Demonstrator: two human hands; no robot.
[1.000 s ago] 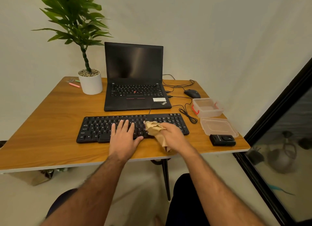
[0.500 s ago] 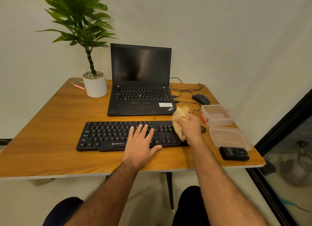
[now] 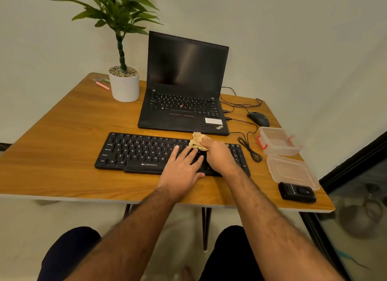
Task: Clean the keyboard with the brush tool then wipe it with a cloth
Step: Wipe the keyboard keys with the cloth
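Dim warm light, wide-angle bending, blurred edges.

one keyboard [image 3: 146, 153], one cloth [image 3: 198, 142], one laptop [image 3: 184, 92], one mouse [image 3: 258, 118], two hands [image 3: 182, 171]

The cloth [image 3: 198, 142], gripped in the right hand [image 3: 219, 155], has been carried back leftward from the keyboard's [image 3: 138, 153] three o'clock end, where it was half a second ago, toward the middle of the top rows. A second ago it was pressed lower, nearer the six o'clock edge. The left hand [image 3: 182, 167], laid flat, has been shifted toward three o'clock along the keys.
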